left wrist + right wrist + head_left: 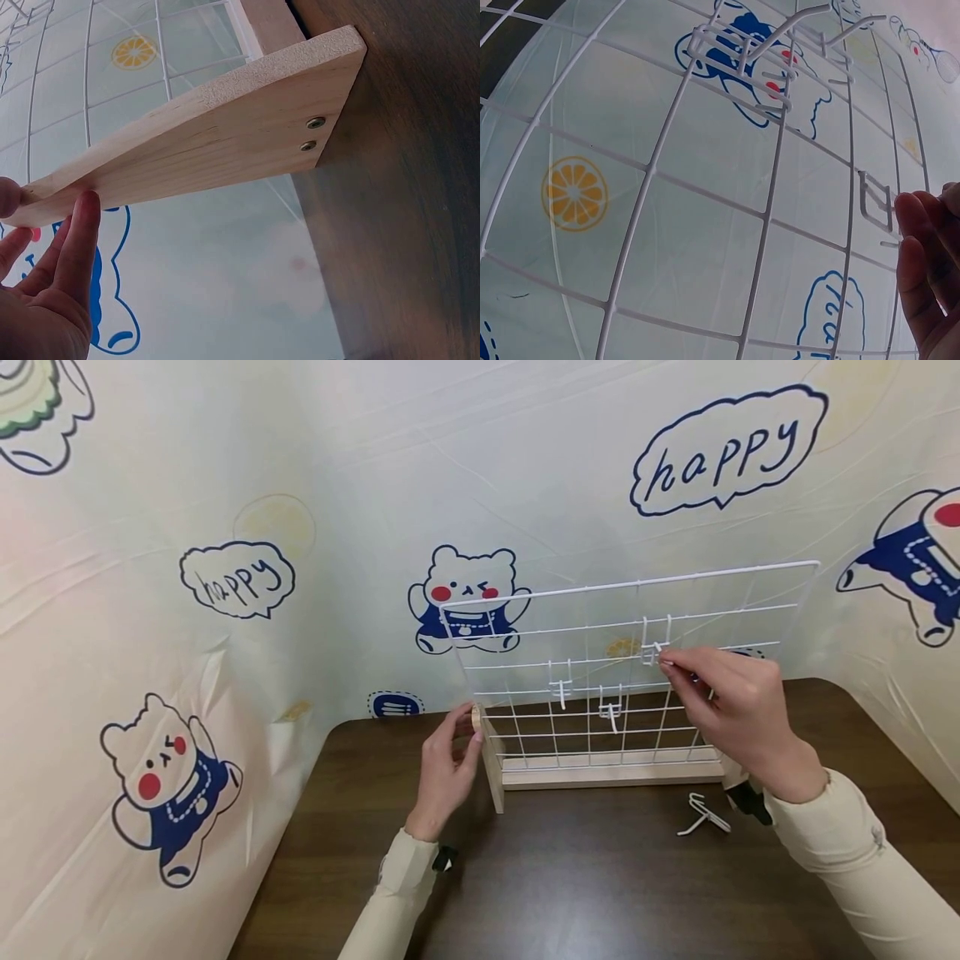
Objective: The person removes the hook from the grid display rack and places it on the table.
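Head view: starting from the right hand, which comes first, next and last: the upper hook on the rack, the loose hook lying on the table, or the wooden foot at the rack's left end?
1. Upper hook, at the right hand's fingertips.
2. Loose hook, on the table below the wrist.
3. Wooden foot, far left, by the left hand.

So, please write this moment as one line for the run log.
left hand: steadies wooden stand | right hand: pinches hook on wire grid | spare hook: on table
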Available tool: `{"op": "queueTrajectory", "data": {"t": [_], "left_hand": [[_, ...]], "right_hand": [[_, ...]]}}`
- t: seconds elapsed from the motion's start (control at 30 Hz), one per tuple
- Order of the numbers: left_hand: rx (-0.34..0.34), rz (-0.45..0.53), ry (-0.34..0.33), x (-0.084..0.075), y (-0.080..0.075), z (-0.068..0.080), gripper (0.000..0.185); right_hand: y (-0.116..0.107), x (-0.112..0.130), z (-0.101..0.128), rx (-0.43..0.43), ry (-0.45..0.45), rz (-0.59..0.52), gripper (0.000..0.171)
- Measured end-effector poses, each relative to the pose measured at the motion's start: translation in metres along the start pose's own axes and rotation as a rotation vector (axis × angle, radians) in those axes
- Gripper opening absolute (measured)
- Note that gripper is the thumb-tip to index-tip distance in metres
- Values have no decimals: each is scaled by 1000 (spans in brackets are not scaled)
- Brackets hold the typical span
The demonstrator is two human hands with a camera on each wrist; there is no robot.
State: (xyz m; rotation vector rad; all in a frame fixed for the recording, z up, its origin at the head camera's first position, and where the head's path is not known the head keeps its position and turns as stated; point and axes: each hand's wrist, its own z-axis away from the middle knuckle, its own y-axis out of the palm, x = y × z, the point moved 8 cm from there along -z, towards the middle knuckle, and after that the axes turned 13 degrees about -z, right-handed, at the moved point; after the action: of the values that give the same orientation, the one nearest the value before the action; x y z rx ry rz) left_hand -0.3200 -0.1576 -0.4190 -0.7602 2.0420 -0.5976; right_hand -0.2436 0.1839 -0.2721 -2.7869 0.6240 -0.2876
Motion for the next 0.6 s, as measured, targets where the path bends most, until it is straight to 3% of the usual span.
{"op": "queueTrajectory", "data": {"t": [0.6], "left_hand": [[13, 5, -10, 0, 1, 0, 43]], "right_hand": [[-7, -3, -4, -46, 9, -17, 45]]}}
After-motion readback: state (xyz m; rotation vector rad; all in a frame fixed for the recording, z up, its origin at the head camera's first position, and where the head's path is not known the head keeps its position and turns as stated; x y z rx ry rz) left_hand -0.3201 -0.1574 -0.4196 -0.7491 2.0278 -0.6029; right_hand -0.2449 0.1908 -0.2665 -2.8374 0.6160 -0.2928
